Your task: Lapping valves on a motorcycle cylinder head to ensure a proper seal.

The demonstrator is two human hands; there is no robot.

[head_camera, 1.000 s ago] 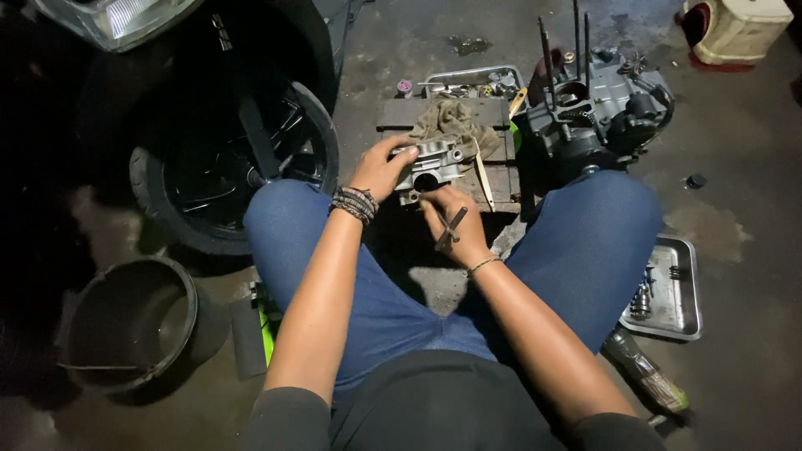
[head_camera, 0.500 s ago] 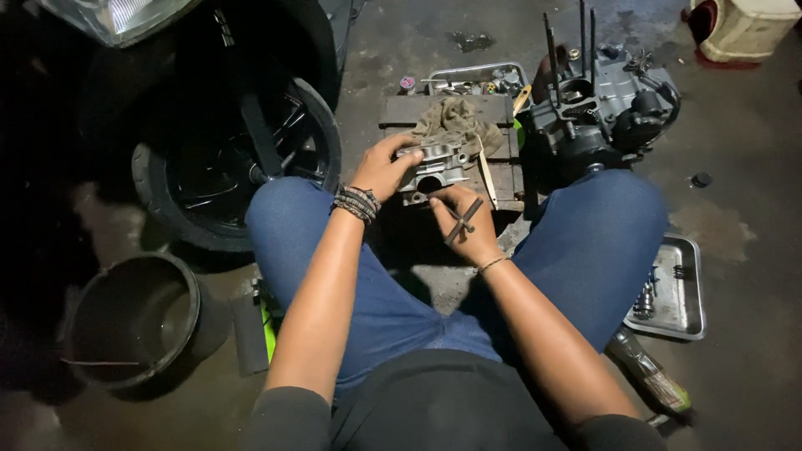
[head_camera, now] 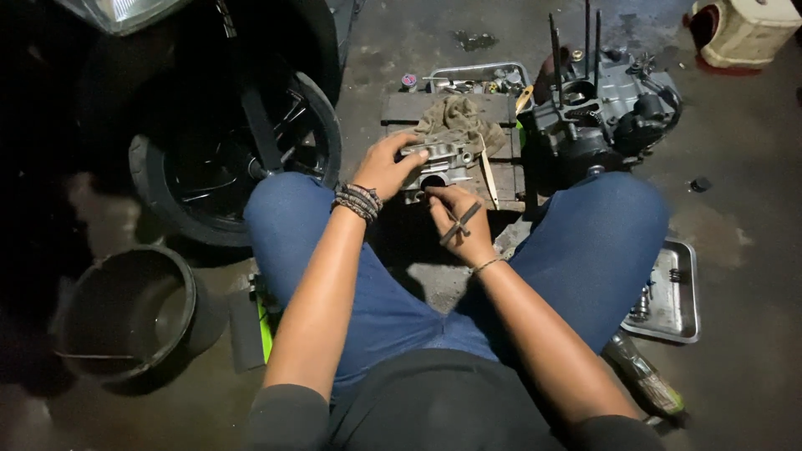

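I am working on a metal engine part on a wooden board.
My left hand is gripping its left end; my right hand is pinching a cross-shaped tool at its near edge.

Both bare forearms reach forward from the bottom of the view, running between the raised knees in blue trousers and converging ahead of the body. The left hand lies palm down, wrist slightly bent, its fingers spread and curled forward in a loose grip; a stack of dark beaded bands circles the left wrist. The right hand sits just beside that grip, a little nearer the body, fingers closed in a tight grip with the thumb pressed across them. A thin bracelet rings the right wrist. The hands are close but not touching.
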